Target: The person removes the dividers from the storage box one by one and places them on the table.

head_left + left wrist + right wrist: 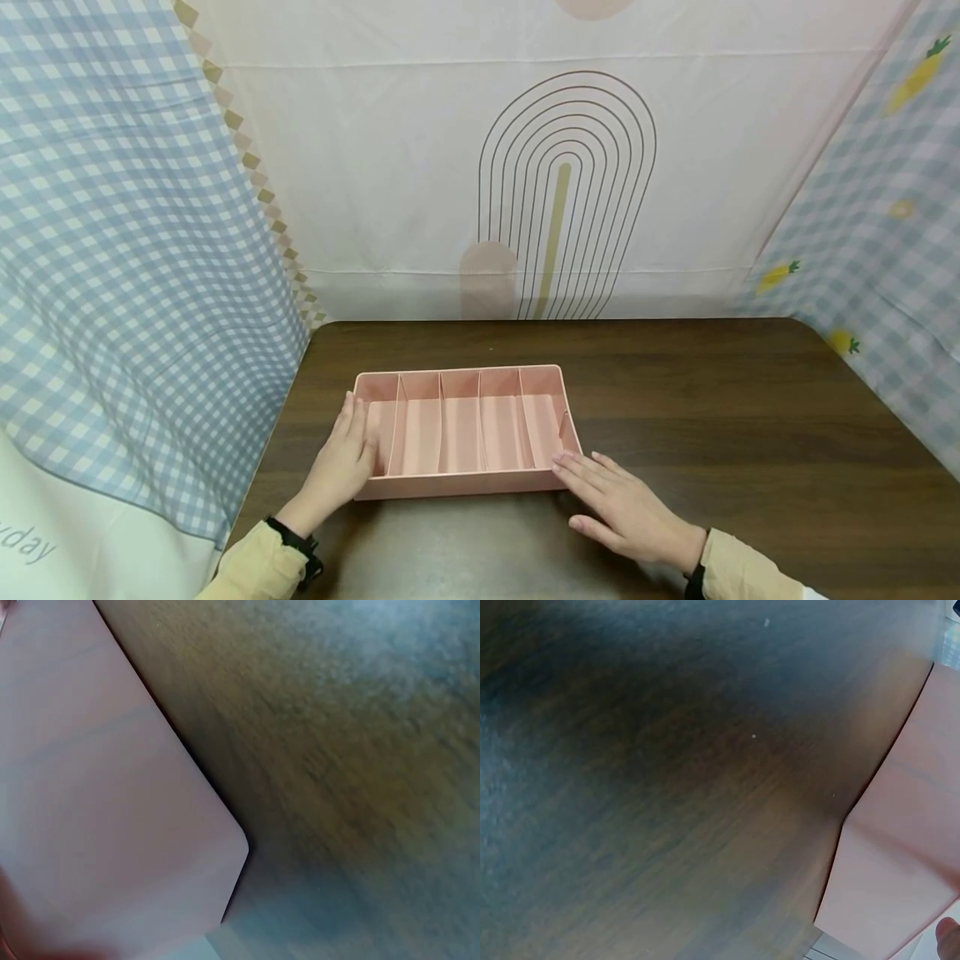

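Observation:
A pink divided tray with several narrow compartments lies on the brown wooden table, a bit left of the middle. My left hand rests along the tray's left end with its fingers stretched out. At the near right corner, my right hand touches the tray with straight fingers, its thumb held apart. No object shows inside the compartments. In the left wrist view the tray's outer wall fills the left side, and in the right wrist view a wall and corner appear at the right.
The dark wooden table extends to the right of the tray. A pale patterned cloth hangs behind it. Blue checked cloth drapes on the left side, and another checked cloth with yellow prints hangs on the right.

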Available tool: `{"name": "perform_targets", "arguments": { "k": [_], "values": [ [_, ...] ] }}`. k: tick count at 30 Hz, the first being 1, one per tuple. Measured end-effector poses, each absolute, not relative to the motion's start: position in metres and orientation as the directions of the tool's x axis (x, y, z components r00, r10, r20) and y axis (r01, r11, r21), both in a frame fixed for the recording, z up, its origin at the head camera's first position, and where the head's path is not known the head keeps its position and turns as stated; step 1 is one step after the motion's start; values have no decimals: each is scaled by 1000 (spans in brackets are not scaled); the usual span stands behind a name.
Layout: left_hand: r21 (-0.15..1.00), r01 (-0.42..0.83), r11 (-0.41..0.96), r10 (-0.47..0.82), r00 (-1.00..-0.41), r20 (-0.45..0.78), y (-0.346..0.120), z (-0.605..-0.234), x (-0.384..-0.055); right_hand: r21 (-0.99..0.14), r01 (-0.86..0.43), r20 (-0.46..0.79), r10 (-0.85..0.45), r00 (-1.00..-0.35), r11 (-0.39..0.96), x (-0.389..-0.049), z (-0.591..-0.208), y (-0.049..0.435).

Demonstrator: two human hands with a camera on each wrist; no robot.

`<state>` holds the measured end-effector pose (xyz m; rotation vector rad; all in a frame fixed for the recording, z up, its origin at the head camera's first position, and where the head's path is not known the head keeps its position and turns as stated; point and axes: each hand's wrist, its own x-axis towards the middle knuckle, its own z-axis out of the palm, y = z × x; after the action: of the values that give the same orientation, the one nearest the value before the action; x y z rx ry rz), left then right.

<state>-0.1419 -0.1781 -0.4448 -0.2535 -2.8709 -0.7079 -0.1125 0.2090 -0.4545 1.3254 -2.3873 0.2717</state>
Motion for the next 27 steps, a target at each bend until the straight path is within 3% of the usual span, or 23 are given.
{"name": "perform_targets", "arguments": {
  "k": [13, 27],
  "values": [
    [551, 74, 831, 78, -997, 16, -185, -444, -150, 10, -823, 408, -754, -515, 568, -114, -456, 208],
    [546, 56, 836, 58, -998, 13, -185, -440, -152, -46, -813, 433, -722, -541, 581, -116, -451, 204]
  ]
}}
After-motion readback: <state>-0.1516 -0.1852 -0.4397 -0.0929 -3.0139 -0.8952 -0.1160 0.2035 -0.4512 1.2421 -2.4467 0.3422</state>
